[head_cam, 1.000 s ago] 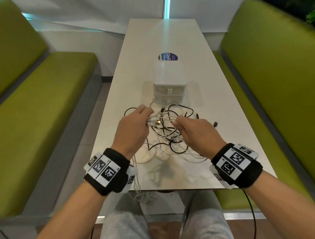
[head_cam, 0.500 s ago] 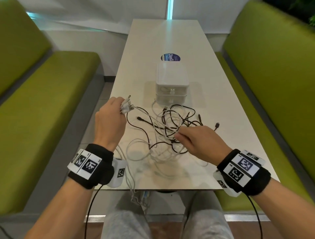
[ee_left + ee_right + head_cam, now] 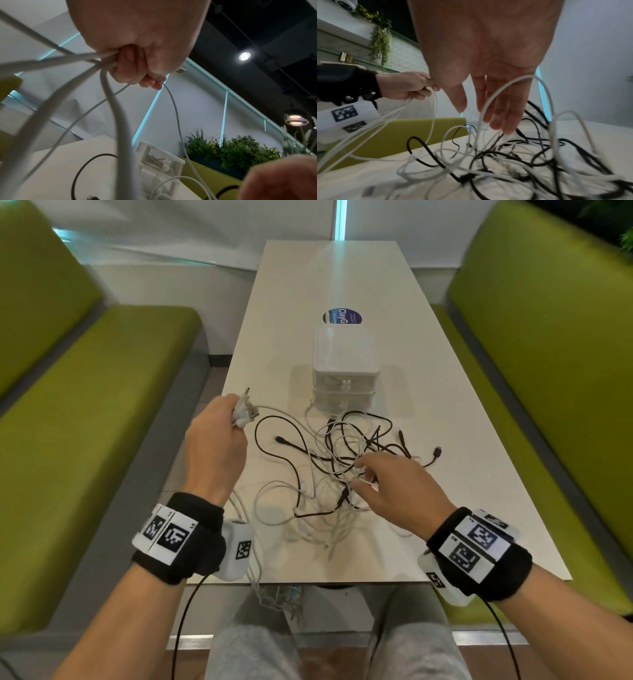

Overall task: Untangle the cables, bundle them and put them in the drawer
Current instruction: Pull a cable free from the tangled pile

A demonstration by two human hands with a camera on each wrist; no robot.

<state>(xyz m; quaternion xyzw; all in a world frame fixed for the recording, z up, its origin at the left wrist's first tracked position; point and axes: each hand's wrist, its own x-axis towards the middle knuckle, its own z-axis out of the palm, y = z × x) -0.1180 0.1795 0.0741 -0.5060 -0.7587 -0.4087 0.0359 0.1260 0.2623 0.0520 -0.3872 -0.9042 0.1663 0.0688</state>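
A tangle of black and white cables [image 3: 337,470] [image 3: 496,159] lies on the white table [image 3: 342,278] in front of a small white drawer unit [image 3: 345,371] [image 3: 159,163]. My left hand [image 3: 219,436] [image 3: 137,65] [image 3: 412,86] is raised over the table's left edge and grips several white cable ends [image 3: 245,412]; their strands run down past my wrist and over the near edge. My right hand [image 3: 394,484] [image 3: 488,88] hovers over the tangle with straight, spread fingers, holding nothing; a white loop arcs in front of them.
Green benches [image 3: 85,405] [image 3: 548,354] flank the table on both sides. A round blue sticker [image 3: 342,316] lies behind the drawer unit. Some white cable [image 3: 274,597] hangs off the near table edge above my lap.
My left hand has pulled the white cable ends out of the tangle, left and upward. My right hand has let go of the cables and spread its fingers over the pile.
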